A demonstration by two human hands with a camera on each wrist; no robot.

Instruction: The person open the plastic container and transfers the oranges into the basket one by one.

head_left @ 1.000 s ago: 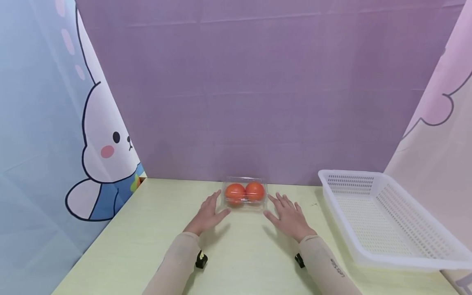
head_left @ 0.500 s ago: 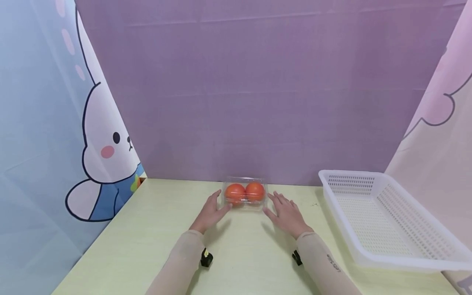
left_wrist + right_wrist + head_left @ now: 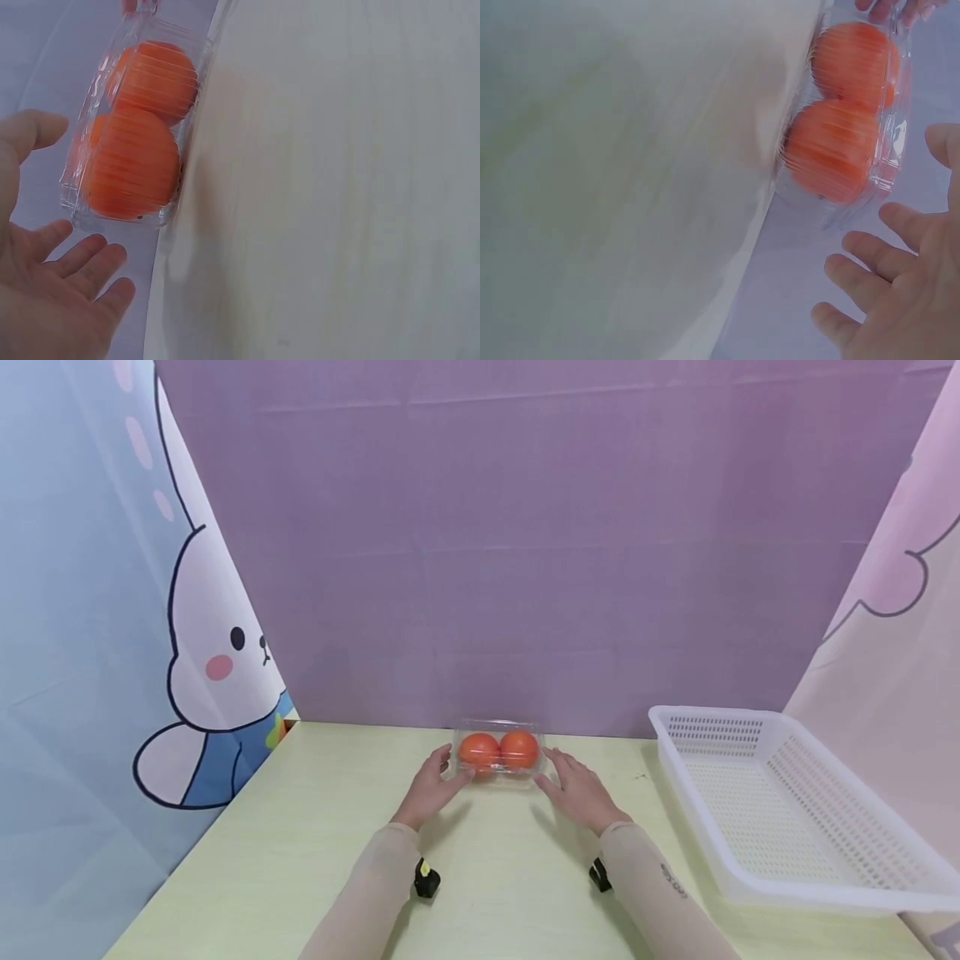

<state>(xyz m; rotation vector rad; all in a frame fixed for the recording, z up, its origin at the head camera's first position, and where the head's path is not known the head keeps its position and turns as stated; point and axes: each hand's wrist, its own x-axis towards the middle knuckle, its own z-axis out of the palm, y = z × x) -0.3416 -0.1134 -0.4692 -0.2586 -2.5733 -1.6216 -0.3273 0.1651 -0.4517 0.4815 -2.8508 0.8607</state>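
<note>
A clear plastic clamshell box (image 3: pixel 501 783) stands on the table near the purple backdrop, its lid down. Through it show two round orange-red fruits (image 3: pixel 478 750); I cannot tell whether more lie behind them. At the box's left side is my left hand (image 3: pixel 431 790), fingers spread and slightly bent. The left wrist view shows a small gap between these fingers (image 3: pixel 105 266) and the plastic. My right hand (image 3: pixel 585 793) mirrors it on the other side, its fingers (image 3: pixel 859 281) loosely bent and apart from the box in the right wrist view. Neither hand holds anything.
A white perforated plastic basket (image 3: pixel 720 860) stands on the right of the pale wooden table (image 3: pixel 300 835). The purple cloth backdrop (image 3: pixel 480 543) rises right behind the box. A blue cloth with a cartoon rabbit (image 3: pixel 213 652) hangs on the left, a pink one on the right.
Both hands have drawn slightly inward, the left one to the right and the right one to the left, nearer the box's sides. The box and the basket have stayed in place.
</note>
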